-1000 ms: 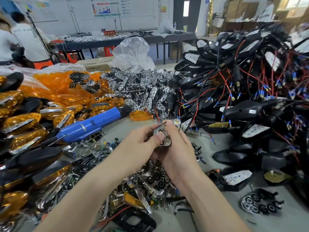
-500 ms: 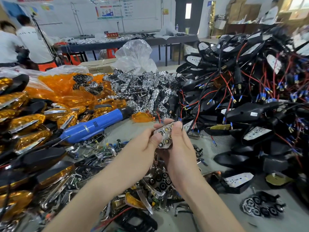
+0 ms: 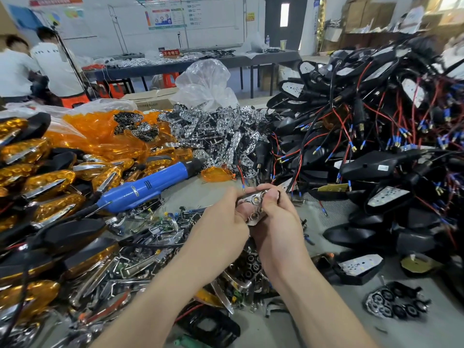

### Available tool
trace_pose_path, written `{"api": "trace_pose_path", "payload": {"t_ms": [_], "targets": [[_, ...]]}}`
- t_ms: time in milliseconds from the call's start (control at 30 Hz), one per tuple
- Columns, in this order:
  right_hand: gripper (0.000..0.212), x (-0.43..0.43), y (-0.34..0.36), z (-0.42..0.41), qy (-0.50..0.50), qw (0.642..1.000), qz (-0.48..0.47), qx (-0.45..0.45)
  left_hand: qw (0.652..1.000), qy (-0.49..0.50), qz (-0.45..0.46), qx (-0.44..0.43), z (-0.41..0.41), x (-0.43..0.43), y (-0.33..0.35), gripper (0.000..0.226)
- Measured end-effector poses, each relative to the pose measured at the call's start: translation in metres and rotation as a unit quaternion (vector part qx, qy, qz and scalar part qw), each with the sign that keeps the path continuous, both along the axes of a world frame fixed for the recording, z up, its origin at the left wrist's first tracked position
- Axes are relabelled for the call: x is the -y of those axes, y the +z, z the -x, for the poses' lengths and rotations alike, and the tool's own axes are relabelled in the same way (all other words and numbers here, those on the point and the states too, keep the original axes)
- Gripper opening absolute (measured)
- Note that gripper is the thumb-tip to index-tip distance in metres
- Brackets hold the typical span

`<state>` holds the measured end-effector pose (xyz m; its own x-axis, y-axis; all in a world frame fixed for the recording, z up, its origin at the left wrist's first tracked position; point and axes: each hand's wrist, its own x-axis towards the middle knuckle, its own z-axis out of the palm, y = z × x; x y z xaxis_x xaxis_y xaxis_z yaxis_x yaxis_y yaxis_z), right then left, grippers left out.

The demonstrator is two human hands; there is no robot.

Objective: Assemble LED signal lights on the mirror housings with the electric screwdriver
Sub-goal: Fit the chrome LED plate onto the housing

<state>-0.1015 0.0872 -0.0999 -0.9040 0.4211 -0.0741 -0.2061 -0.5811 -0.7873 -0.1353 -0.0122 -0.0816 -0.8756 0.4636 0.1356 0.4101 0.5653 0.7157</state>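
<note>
Our left grip (image 3: pixel 221 222) and right grip (image 3: pixel 278 222) both pinch a shiny LED plate (image 3: pixel 254 204) above the grey bench (image 3: pixel 439 335). The blue screwdriver (image 3: pixel 150 183) lies to the left. Black housings (image 3: pixel 376 169) pile up on the right. A long table (image 3: pixel 251 60) stands by the far wall (image 3: pixel 218 26).

Left hand (image 3: pixel 224 222) beside right hand (image 3: pixel 278 222), fingers curled

Before you: mirror-bright chromed reflector (image 3: pixel 255 198), glossy blue plastic screwdriver (image 3: pixel 150 183), translucent amber lenses (image 3: pixel 105 136), matt black plastic housings (image 3: pixel 371 168), crinkled clear film bag (image 3: pixel 206 81).
</note>
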Motion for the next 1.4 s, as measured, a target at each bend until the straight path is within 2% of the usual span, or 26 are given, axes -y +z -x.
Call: {"api": "trace_pose_path", "payload": {"t_ms": [167,267,367,500,700,833,933,1033,1100,1233,1400], "targets": [[0.024,-0.005,-0.001,0.005,0.012,1.0,-0.008,0.001,1.0,0.008,-0.021,0.02,0.007,-0.003,0.002,0.026],[0.026,-0.005,-0.001,0.008,0.013,1.0,-0.022,-0.003,0.997,-0.037,-0.038,0.064,0.012,0.002,0.009,0.031],[0.028,-0.002,-0.001,0.009,-0.007,0.997,-0.076,0.011,0.988,-0.1,-0.038,0.111,0.012,0.008,0.013,0.035],[0.027,0.0,-0.005,0.009,-0.035,0.993,-0.11,0.029,0.983,-0.14,-0.031,0.114,0.009,0.005,0.012,0.04],[0.033,0.001,-0.007,0.008,-0.089,0.985,-0.149,0.021,0.988,-0.084,-0.043,0.118,0.003,-0.015,0.006,0.046],[0.043,0.0,-0.008,0.005,-0.09,0.991,-0.099,0.028,0.996,-0.037,-0.028,0.079,-0.007,-0.023,0.001,0.056],[0.036,-0.002,-0.008,0.005,-0.094,0.991,-0.086,0.027,0.997,-0.045,-0.008,0.063,-0.006,-0.027,0.002,0.057],[0.038,-0.004,-0.006,0.005,-0.086,0.992,-0.086,0.027,0.992,-0.075,-0.013,0.1,0.0,-0.024,0.005,0.044],[0.037,-0.004,-0.006,0.006,-0.079,0.992,-0.094,0.029,0.984,-0.095,-0.049,0.142,0.003,-0.018,0.008,0.035],[0.033,-0.001,-0.006,0.005,-0.063,0.992,-0.107,0.021,0.976,-0.062,-0.115,0.176,0.005,-0.009,0.01,0.028],[0.03,0.005,-0.005,0.004,-0.073,0.988,-0.136,-0.005,0.975,-0.021,-0.131,0.18,0.004,-0.012,0.008,0.036]]}}
